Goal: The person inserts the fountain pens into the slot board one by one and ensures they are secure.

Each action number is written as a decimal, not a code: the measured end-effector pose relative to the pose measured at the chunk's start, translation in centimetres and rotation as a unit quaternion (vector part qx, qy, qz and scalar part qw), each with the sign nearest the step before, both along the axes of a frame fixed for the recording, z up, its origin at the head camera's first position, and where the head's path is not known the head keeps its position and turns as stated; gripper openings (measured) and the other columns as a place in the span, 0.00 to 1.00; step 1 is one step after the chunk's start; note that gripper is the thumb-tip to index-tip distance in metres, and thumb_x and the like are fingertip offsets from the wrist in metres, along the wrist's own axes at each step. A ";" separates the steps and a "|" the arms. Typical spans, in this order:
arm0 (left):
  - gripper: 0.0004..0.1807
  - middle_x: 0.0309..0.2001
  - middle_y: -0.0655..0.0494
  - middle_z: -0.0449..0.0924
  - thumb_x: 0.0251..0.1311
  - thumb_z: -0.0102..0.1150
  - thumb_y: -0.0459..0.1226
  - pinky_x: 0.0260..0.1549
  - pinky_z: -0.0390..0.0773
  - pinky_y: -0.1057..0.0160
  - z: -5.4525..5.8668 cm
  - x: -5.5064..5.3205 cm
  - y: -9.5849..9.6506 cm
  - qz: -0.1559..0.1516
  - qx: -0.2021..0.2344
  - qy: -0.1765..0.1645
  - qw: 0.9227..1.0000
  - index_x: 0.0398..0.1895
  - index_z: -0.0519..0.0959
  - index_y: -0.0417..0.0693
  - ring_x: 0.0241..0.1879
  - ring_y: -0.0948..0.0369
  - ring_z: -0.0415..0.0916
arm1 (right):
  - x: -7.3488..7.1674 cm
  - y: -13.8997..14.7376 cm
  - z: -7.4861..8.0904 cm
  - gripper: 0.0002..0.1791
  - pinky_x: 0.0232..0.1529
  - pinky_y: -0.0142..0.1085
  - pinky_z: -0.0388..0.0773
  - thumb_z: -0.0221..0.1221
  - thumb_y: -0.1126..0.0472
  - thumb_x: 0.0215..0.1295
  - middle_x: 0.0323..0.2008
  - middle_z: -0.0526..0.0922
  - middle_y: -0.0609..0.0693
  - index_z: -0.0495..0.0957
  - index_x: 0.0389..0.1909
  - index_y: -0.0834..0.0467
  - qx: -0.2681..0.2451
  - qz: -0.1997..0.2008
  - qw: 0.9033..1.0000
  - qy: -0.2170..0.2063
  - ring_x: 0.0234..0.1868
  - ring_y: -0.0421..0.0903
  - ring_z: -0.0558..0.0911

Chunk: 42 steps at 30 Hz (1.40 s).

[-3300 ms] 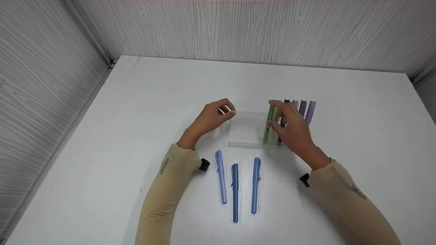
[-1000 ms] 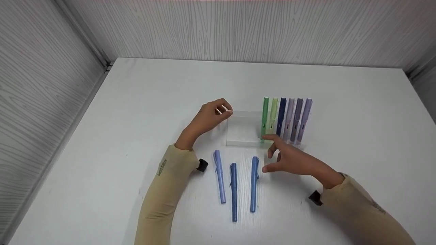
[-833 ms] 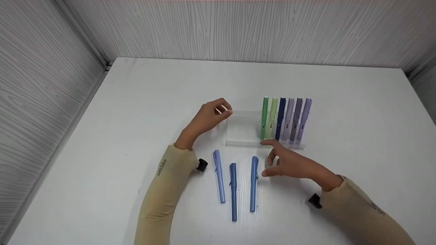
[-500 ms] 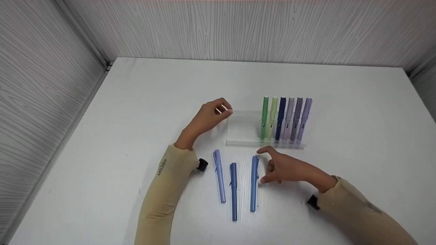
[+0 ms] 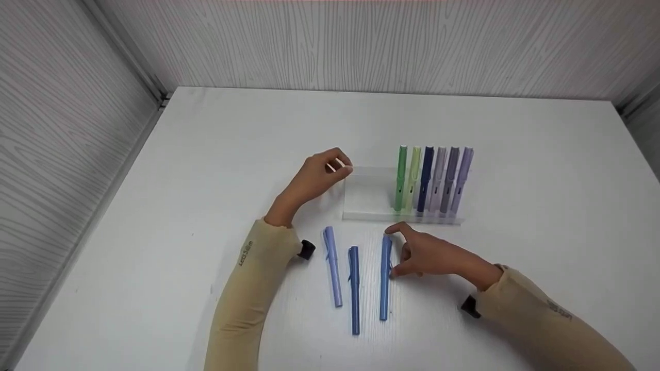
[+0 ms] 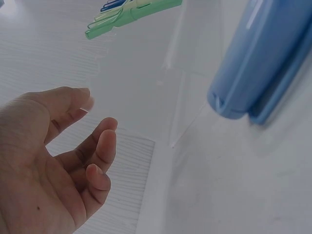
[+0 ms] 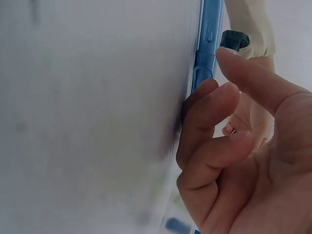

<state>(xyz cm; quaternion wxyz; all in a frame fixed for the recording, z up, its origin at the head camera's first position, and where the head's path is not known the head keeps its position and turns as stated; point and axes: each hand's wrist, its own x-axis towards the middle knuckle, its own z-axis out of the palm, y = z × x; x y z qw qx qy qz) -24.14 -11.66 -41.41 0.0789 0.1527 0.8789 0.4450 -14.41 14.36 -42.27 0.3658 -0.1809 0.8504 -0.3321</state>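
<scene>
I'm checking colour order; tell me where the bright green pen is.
In the head view, the bright green pen is the leftmost one in the clear rack, directly beside the yellow-green pen.

Your head camera is looking forward-down; close wrist cameras are facing your hands (image 6: pixel 48 170) (image 7: pixel 253 161); head and left are sharing the green pen (image 5: pixel 400 178).

Six slim capped green-to-purple pens (image 5: pixel 425 178) are counted at three o'clock in one clear rectangular plastic rack (image 5: pixel 367 198), three slim capped blue pens (image 5: pixel 355 289) at its seven o'clock, and two bare hands (image 5: pixel 430 252).
</scene>
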 end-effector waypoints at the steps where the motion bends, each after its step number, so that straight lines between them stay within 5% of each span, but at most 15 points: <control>1: 0.10 0.44 0.50 0.81 0.67 0.55 0.45 0.37 0.76 0.61 0.0 0.0 0.0 -0.001 0.001 -0.001 1.000 0.45 0.78 0.52 0.40 0.53 0.77 | 0.0 0.0 0.0 0.44 0.27 0.34 0.71 0.71 0.57 0.53 0.23 0.78 0.49 0.54 0.66 0.54 0.002 0.000 1.000 0.004 0.22 0.41 0.72; 28: 0.10 0.44 0.51 0.81 0.67 0.55 0.46 0.36 0.76 0.62 0.1 0.1 0.0 0.004 -0.011 0.004 1.000 0.45 0.78 0.53 0.39 0.57 0.76 | 0.7 -0.6 0.0 0.36 0.23 0.34 0.66 0.65 0.60 0.58 0.25 0.77 0.48 0.57 0.64 0.53 0.058 0.014 0.994 0.089 0.21 0.41 0.71; 33: 0.10 0.44 0.51 0.81 0.68 0.55 0.45 0.35 0.76 0.62 0.0 0.1 0.0 0.002 -0.012 0.006 1.000 0.45 0.78 0.52 0.38 0.56 0.76 | 0.9 -0.5 0.0 0.37 0.25 0.35 0.69 0.62 0.63 0.60 0.25 0.78 0.48 0.53 0.66 0.52 0.038 -0.001 0.996 0.075 0.21 0.41 0.74; 42: 0.10 0.45 0.51 0.80 0.68 0.55 0.45 0.39 0.76 0.61 -0.1 0.0 0.0 -0.004 -0.001 0.015 1.000 0.44 0.78 0.50 0.39 0.53 0.77 | 0.7 -0.2 0.1 0.38 0.32 0.37 0.76 0.57 0.70 0.61 0.44 0.80 0.55 0.48 0.68 0.53 -0.057 -0.024 0.995 0.078 0.26 0.43 0.77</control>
